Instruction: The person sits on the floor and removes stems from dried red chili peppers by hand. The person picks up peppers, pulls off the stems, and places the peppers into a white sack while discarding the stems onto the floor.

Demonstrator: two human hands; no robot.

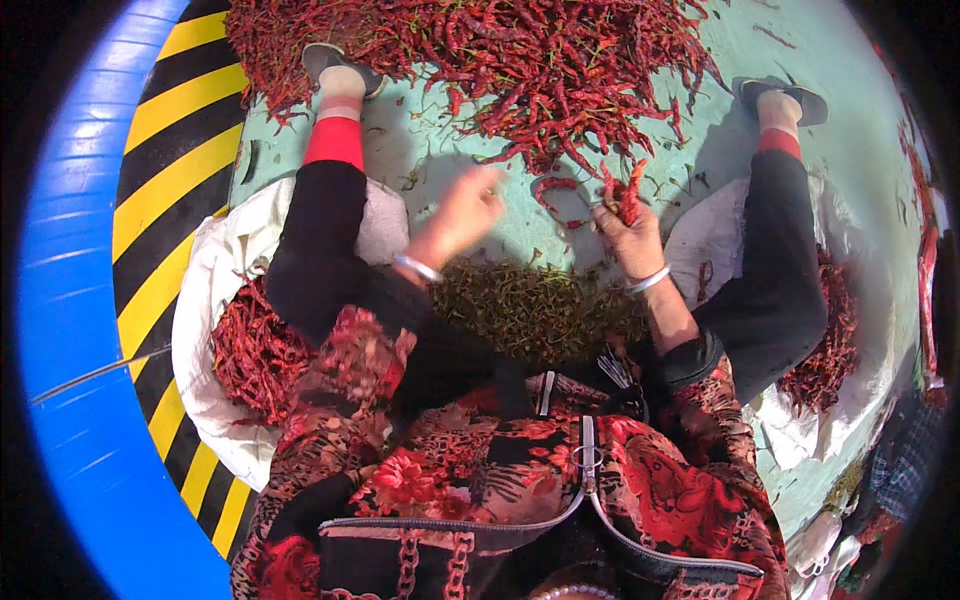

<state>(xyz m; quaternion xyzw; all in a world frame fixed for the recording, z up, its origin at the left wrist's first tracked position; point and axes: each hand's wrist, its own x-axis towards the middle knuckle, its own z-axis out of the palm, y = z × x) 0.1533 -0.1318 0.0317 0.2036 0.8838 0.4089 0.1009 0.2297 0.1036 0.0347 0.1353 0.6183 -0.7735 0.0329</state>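
Note:
My right hand (632,238) is closed around a few dried red chillies (630,192), which stick up past the fingers. A curved red chilli (550,190) lies on the pale green floor just left of that hand. My left hand (462,217) is raised to the left, smeared by motion, so its fingers and anything in them cannot be made out. Beyond both hands spreads a large heap of dried red chillies (560,80). Between my legs and below the hands lies a pile of greenish-brown chilli stems (535,312).
A white sack (205,290) with red chillies (255,355) lies by my left leg; another white sack (790,430) with chillies (825,345) is at my right. Far left are a yellow-black striped strip (165,225) and a blue padded surface (70,300). Part of another person shows at lower right.

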